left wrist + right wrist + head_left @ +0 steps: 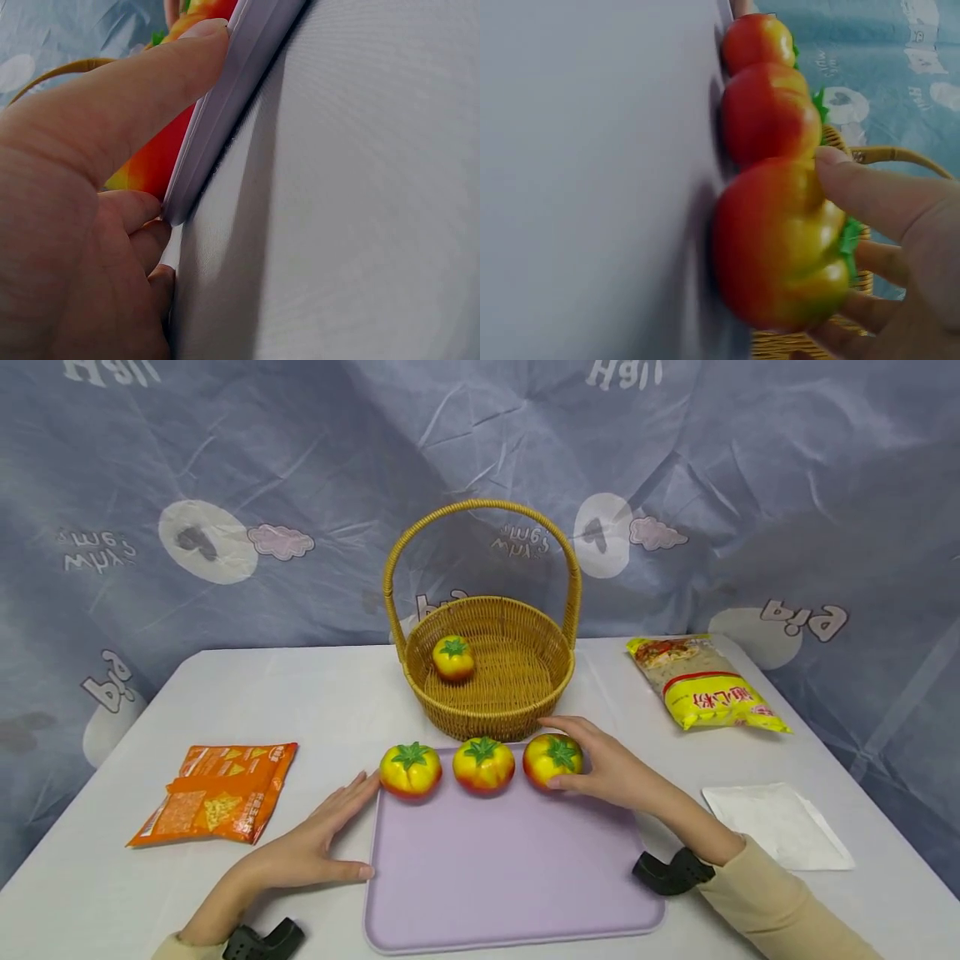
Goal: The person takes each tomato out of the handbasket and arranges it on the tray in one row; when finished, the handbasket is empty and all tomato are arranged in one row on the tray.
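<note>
Three red-and-yellow tomatoes with green leafy tops stand in a row along the back of a lilac tray (pixel 510 877): a left tomato (pixel 410 771), a middle tomato (pixel 483 766) and a right tomato (pixel 552 761). My right hand (pixel 611 764) holds the right one, thumb in front and fingers behind; in the right wrist view this tomato (pixel 776 247) looks to be resting on the tray. Along the tray's left edge lies my left hand (pixel 315 843), its fingers extended and its thumb touching the rim. One more tomato (pixel 453 658) sits inside the wicker basket (pixel 525 652).
Behind the tray stands the basket, its tall handle (pixel 480 505) arching upward. An orange snack bag (pixel 217 793) lies at the left. At the right are a yellow food packet (pixel 705 685) and a flat white packet (pixel 777 827). A patterned blue-grey cloth (pixel 300 460) hangs behind the table.
</note>
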Demonstrator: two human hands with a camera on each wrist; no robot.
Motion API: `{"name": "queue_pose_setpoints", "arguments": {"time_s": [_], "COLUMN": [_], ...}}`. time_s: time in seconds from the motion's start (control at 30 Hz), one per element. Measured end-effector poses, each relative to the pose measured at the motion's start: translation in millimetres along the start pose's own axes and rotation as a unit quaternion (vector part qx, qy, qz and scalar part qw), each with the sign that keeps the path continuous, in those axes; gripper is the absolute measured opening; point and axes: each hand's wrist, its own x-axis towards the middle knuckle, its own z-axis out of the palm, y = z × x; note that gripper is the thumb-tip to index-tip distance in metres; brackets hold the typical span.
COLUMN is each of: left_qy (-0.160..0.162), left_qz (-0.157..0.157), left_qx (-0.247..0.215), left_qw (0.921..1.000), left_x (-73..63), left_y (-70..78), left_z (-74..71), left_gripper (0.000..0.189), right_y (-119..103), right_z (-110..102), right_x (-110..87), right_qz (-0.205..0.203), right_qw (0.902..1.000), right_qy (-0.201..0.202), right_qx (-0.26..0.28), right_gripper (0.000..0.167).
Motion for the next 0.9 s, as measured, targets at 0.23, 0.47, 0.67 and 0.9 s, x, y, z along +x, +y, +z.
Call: {"name": "queue_pose_setpoints", "arguments": {"time_s": [0.23,0.47,0.67,0.9], "left_qy": [-0.003,-0.001,0.005,0.007], "left_qz": [0.004,-0.001,0.010,0.022], "left_qx": [0.002,0.000,0.007,0.008], "left_qw": [1.0000,1.0000,0.9999,0.9997], "left_x": [0.7,0.9,-0.5,-1.0], "left_y": [0.3,1.3,1.1,2.2], "left_z": [0.3,0.2,0.5,0.8], "left_gripper": [0.101,0.101,0.099,0.097], "right_y": [-25.3,-57.1,-67.2,-58.1], "right_z": [-24.9,-66.7,-89.9,-87.4], "right_x": [6.7,42.8,99.7,159.0], "right_qz": [-0.021,-0.072,-0.107,-0.088], "right_qw": [0.9988,0.9963,0.9872,0.9829], "right_qy": [-0.035,-0.042,-0.074,-0.073], "right_qx": [-0.028,-0.024,0.092,0.145], "right_gripper": [0.069,0.060,0.051,0.046]}}
